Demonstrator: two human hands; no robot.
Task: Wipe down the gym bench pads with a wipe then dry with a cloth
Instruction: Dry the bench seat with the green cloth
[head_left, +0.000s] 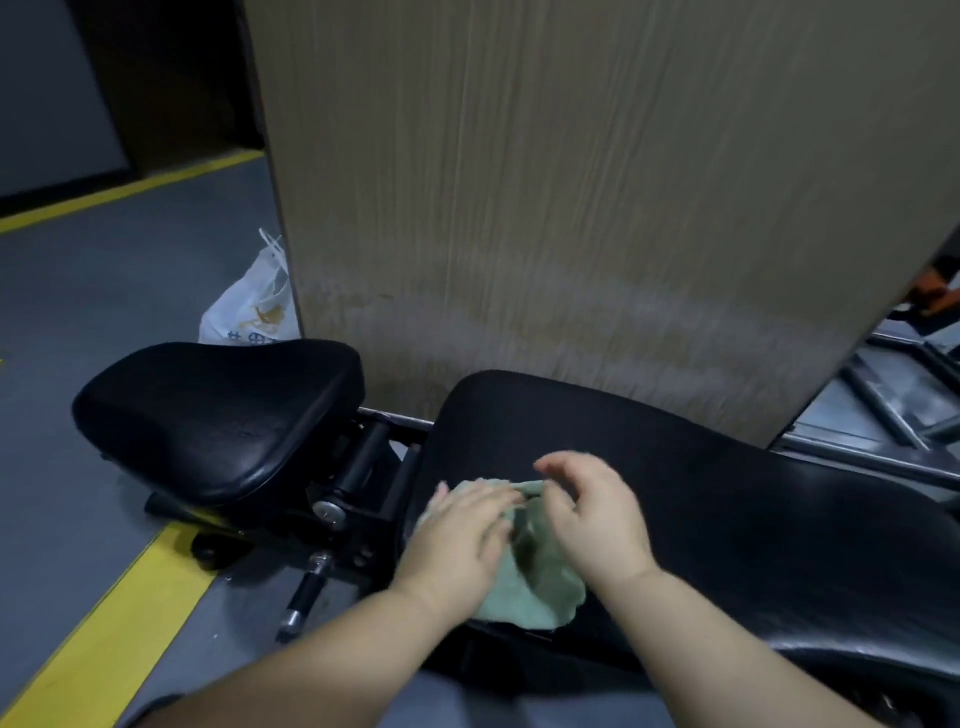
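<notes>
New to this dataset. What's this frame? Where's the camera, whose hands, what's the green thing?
No robot here: one camera sits on a person's head and looks down at their own bare hands. The left hand presses flat on a green cloth, which lies on the long black bench pad. The right hand curls over the cloth; blur hides whether it pinches it. To the left is the separate seat pad, with a plastic bag behind it.

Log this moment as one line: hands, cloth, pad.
left hand: flat on green cloth | right hand: fingers curled over cloth, grip unclear | cloth: on long bench pad, end nearest seat pad
</notes>
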